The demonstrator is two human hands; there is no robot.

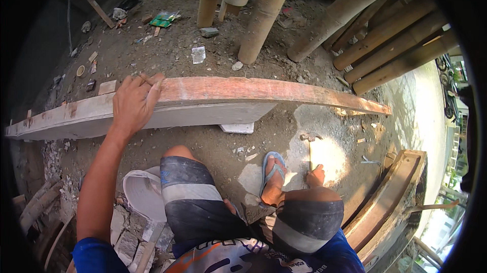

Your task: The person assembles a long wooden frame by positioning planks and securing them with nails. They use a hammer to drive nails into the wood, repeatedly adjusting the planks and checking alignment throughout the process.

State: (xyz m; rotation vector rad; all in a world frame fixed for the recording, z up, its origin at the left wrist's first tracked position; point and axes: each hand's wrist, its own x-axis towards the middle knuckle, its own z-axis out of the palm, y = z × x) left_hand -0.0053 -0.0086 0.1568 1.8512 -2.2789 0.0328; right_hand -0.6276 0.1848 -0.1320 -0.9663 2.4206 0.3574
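Observation:
A long wooden plank [218,89], reddish on its right half and grey with dried cement on its left, crosses in front of me. A flat grey panel [203,115] joins its near side. My left hand [136,99] is closed over the plank's upper edge, left of the middle, fingers on the far side. Low by my right foot, my right hand [315,175] is wrapped round the handle of a hammer [311,137]. The hammer's head points away from me, close to the ground and apart from the plank.
Bamboo poles [269,14] stand beyond the plank. A white block [237,128] lies under the panel. Beside my left knee is a whitish bucket [144,194] on its side, near broken rubble [127,242]. A wooden trough-like form [390,197] lies at right. Litter dots the dirt floor.

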